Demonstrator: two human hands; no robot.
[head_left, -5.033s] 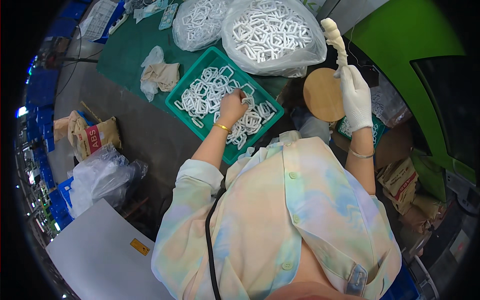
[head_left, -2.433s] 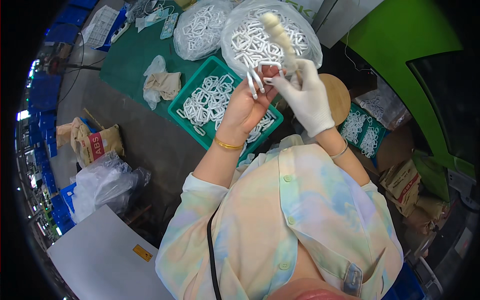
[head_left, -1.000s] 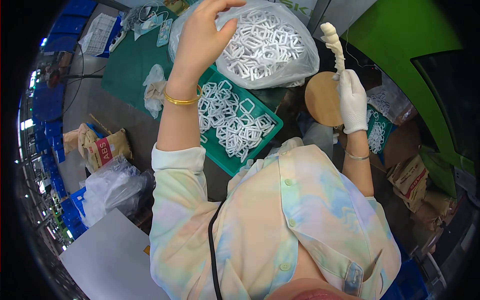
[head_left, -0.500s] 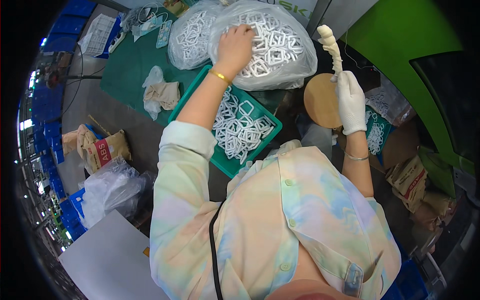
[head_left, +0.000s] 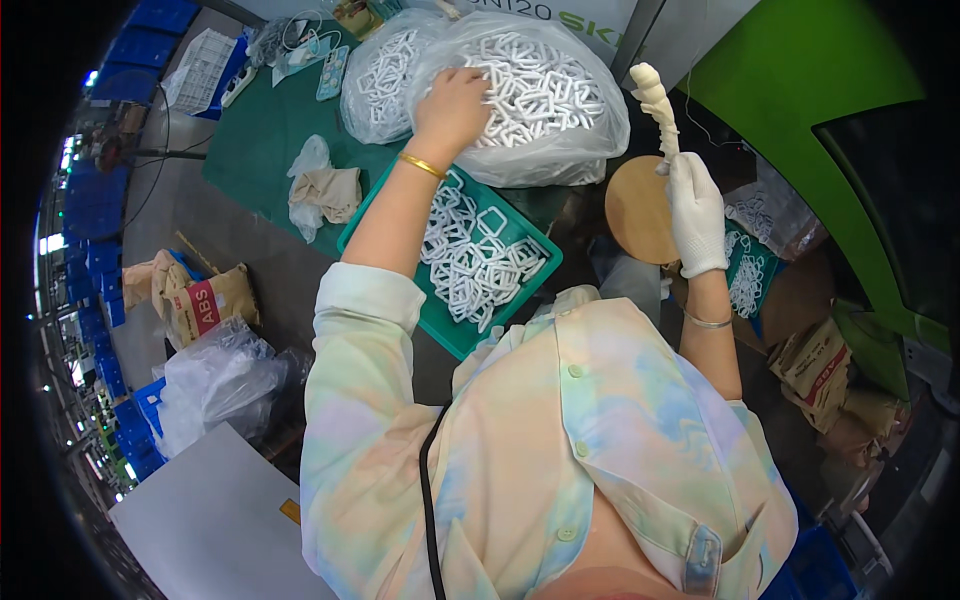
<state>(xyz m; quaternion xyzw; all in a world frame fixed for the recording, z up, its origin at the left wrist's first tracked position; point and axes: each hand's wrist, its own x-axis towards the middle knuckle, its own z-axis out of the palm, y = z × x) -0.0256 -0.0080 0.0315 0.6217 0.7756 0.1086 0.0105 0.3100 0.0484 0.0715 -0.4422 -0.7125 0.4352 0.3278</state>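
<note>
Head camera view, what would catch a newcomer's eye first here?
Two clear bags of white plastic links bulge at the top, the bare left hand resting on the larger one. Below it a green tray holds more links. At right, the gloved right hand raises a white stack above a round wooden disc.

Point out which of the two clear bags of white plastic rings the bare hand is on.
The larger, right-hand bag: the left hand rests on its left side. The smaller bag beside it lies further left, untouched.

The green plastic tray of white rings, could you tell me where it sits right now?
In the head view, the green plastic tray lies centre-left under the left forearm, just below the clear bag of white rings that the left hand touches.
</note>
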